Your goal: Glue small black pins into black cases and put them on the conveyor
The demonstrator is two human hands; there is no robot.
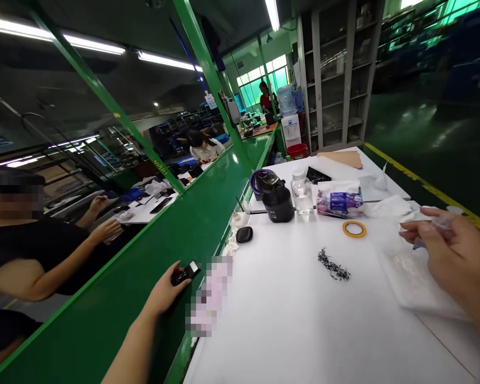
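Observation:
My left hand (166,290) is wrapped round a small black box-like object (183,274) with a white patch on its end. It is over the green divider, left of the white table (288,320). At the right side my right hand (458,250) is raised, fingers pinched on a translucent, crumpled-looking piece (444,221) whose kind I cannot make out. Below that hand lies a clear plastic bag (412,272). A loose pile of small black pieces (333,265) is on the table between my hands. A yellow tape roll (354,229) lies flat behind the pile.
Toward the back stand a black jug (278,202), a clear bottle (302,194) and a purple tissue pack (339,201). A black oval case (244,234) lies by the green divider (144,250). Beyond the divider a co-worker (32,240) in a black top handles something.

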